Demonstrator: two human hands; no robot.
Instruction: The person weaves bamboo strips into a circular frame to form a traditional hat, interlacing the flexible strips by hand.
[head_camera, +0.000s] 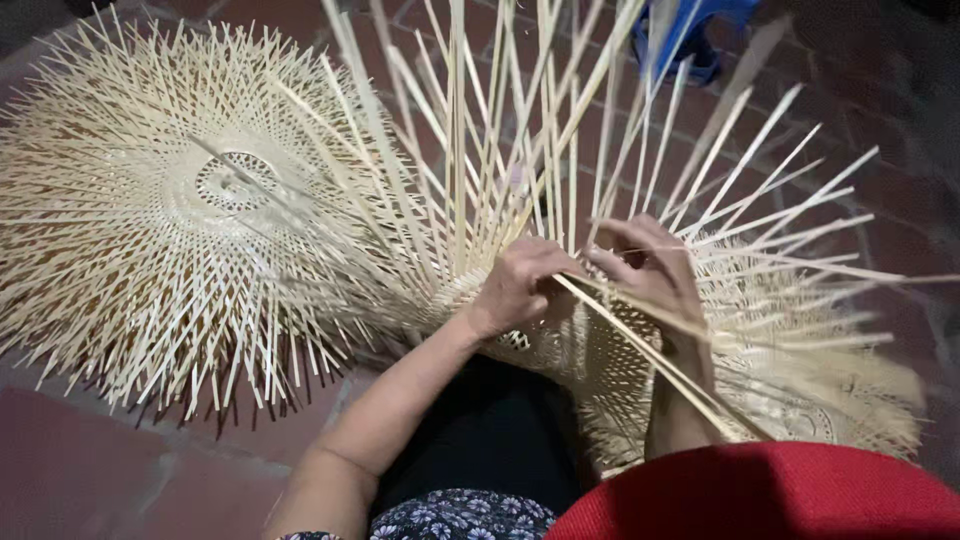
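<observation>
The half-woven bamboo piece (640, 370) lay across the person's lap, loose strips (500, 130) fanning upward. The left hand (515, 285) pinched the woven edge shut; the right hand (650, 265) closed on a long strip (660, 365). Keeping that strip taut and flat seemed wise. A finished woven disc (200, 200) rested on the brick floor's (80, 460) left side.

Light is soft and even, from above; no hard glare. The pale bamboo strips (470, 130) read bright against the dim red brick floor (90, 460). The top right corner falls dark. A shadow sits under the finished woven disc (190, 210). Near strips are blurred and translucent. Both hands are slightly soft. The red rim (760, 495) at the bottom is out of focus.
</observation>
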